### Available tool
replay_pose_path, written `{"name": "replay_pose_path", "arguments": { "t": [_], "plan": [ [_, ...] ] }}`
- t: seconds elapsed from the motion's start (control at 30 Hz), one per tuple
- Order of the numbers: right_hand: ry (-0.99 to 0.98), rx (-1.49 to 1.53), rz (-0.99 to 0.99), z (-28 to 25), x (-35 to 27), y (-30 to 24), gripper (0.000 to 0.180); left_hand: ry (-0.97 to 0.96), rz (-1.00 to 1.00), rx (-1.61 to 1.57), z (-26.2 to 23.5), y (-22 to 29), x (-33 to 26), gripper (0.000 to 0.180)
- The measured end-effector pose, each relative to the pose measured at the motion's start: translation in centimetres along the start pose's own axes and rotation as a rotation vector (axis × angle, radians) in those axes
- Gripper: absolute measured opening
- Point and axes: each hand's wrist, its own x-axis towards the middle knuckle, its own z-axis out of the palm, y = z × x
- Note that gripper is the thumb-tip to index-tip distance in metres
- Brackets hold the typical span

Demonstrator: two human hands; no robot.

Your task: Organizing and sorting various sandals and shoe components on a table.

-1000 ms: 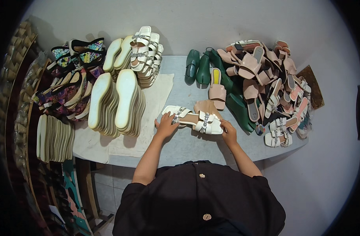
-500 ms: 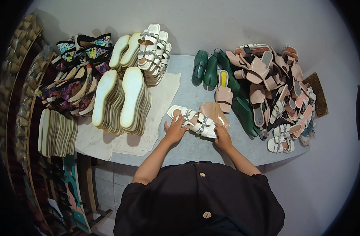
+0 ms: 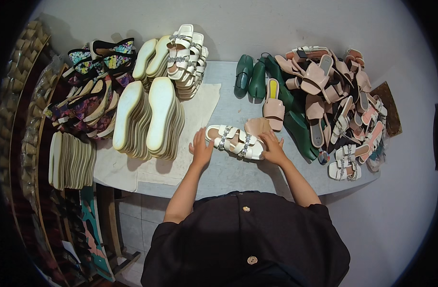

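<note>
I have a pair of white strapped sandals (image 3: 234,141) lying side by side at the middle of the worktop (image 3: 228,172), just below centre of the frame. My left hand (image 3: 201,149) rests flat and open at their left end; my right hand (image 3: 273,149), fingers spread, presses the right end and grips nothing. I judge I am squaring the pair up. Next calls for closing both hands around it to lift.
</note>
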Motion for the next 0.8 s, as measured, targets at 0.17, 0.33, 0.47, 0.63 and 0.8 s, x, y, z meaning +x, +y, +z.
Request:
{"name": "replay_pose_path", "arguments": {
  "t": [0.17, 0.33, 0.47, 0.63, 0.8],
  "plan": [
    [-0.12, 0.067, 0.16, 1.3, 1.1, -0.7, 0.061, 0.058, -0.224, 0.067, 0.0, -0.4, 2.2, 0.055],
    [-0.174, -0.035, 0.202, 1.4, 1.2, -2.0, 0.06, 0.142, -0.139, 0.01, 0.9, -0.6, 2.4, 0.046],
    [-0.144, -0.053, 0.152, 1.5, 0.2, -1.9, 0.055, 0.226, -0.058, -0.189, 0.1, 0.1, 2.5, 0.044],
    [-0.209, 0.144, 0.209, 1.7, 0.3, -0.8, 0.044, 0.2, -0.029, -0.285, -2.3, 2.4, 3.1, 0.042],
    [-0.361, 0.767, 0.277, -0.2, 2.4, -2.3, 0.026, 0.276, 0.023, -0.552, -3.1, 1.0, 6.2, 0.044]
  ]
}}
